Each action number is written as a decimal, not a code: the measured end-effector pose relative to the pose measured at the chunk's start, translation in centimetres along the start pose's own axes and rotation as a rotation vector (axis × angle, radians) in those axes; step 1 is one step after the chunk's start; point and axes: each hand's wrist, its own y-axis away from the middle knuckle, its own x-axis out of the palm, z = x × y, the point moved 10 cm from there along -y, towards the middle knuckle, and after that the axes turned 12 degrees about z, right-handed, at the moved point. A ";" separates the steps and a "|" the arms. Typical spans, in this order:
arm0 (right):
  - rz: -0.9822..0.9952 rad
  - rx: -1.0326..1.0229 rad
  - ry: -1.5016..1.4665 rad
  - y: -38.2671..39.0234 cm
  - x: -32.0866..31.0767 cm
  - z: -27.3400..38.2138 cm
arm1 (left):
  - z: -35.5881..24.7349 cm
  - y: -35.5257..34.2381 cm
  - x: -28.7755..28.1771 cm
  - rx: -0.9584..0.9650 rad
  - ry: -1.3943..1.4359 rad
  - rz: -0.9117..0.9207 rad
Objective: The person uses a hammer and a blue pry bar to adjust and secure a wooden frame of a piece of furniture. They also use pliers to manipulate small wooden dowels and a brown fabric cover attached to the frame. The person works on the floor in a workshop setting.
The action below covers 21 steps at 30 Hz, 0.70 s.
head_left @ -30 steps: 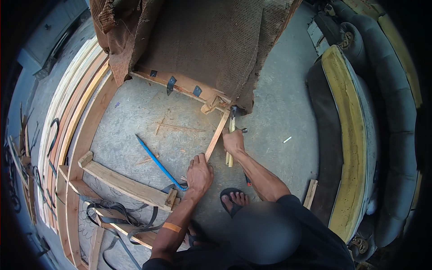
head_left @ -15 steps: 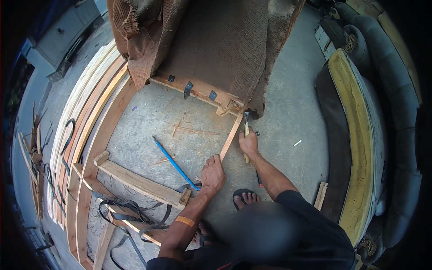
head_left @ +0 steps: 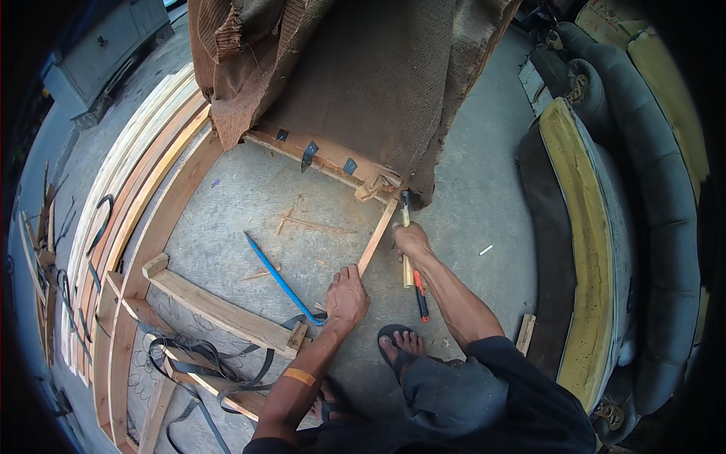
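The left hand has its fingers closed around the near end of a wooden strip, whose far end meets a brown fabric-covered frame; the right hand curls around a hammer. Tangled black straps lie in a wooden frame on the floor.

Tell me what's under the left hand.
A wooden strip runs from under the left hand up toward the brown cloth. Its near end is covered by the grip and cannot be seen, and neither can the floor directly beneath the hand.
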 end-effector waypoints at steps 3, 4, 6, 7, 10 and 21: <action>-0.147 -0.094 0.146 -0.8 -0.6 -0.7 | -0.1 0.1 0.3 0.008 0.019 0.008; -0.213 -0.155 0.188 -2.1 -1.1 -1.9 | -0.4 0.1 0.4 0.018 0.015 0.018; -0.302 -0.264 0.265 -2.6 -1.1 -2.4 | -0.4 0.3 0.5 0.021 0.011 0.033; -0.334 -0.313 0.299 -2.2 -1.0 -2.0 | -0.3 0.4 0.4 0.025 0.012 0.035; -0.314 -0.349 0.312 -2.1 -0.8 -2.0 | 0.1 0.6 0.5 0.037 0.001 0.024; -0.192 -0.242 0.356 -2.1 -2.4 -0.7 | 0.2 -0.2 0.4 0.015 -0.059 -0.022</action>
